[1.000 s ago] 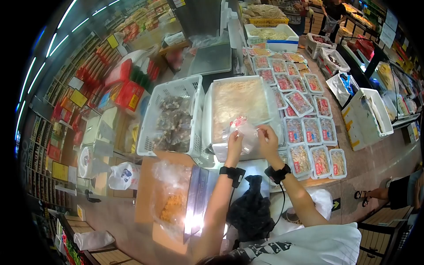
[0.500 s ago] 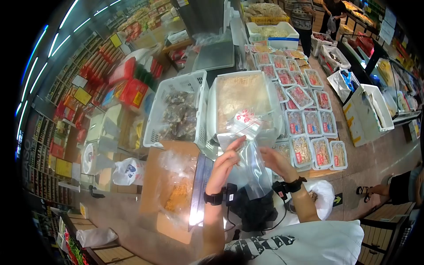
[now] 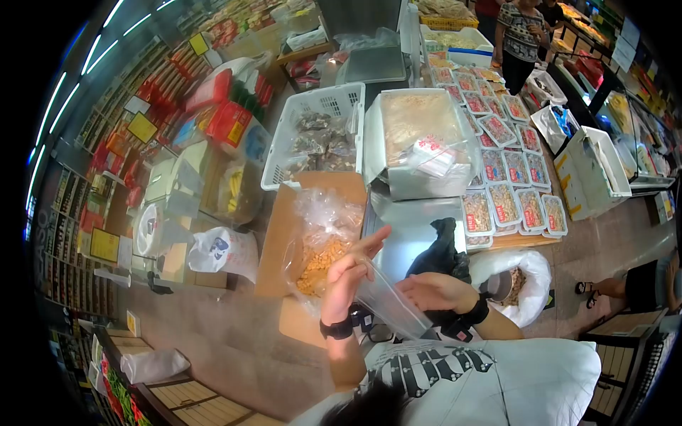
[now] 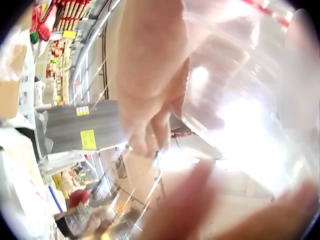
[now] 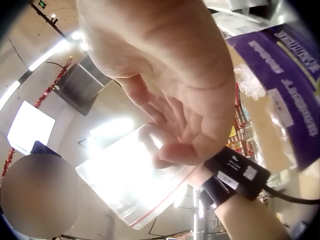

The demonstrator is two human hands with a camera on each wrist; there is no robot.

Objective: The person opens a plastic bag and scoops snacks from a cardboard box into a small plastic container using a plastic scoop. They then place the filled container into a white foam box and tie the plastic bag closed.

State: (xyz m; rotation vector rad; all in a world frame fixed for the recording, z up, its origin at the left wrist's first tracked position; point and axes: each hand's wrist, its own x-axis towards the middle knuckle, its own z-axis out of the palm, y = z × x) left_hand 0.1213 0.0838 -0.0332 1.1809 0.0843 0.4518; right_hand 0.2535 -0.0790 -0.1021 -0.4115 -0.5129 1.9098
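Note:
In the head view, the left hand [image 3: 347, 277] grips a clear flat zip bag [image 3: 391, 302] at its upper end, with one finger raised. The right hand [image 3: 444, 292] lies beside the bag's other side, fingers extended towards it; whether they touch it is unclear. The right wrist view shows the bag [image 5: 135, 175] with its red seal line, close to the right hand [image 5: 170, 75]. The left wrist view has the left hand [image 4: 150, 70] large, beside shiny plastic. A red-printed bag [image 3: 432, 155] rests on the white box [image 3: 419, 186] of pale food.
Left of the white box stands a white basket [image 3: 273, 160] of dark packets, with an open carton [image 3: 273, 252] in front. Packed trays [image 3: 503, 204] cover the right side. A black bag [image 3: 437, 252] and a white sack [image 3: 536, 273] lie near the right hand.
Both hands have come back towards the body with the clear bag, away from the white box. The head view has shifted, and the left hand's finger is raised.

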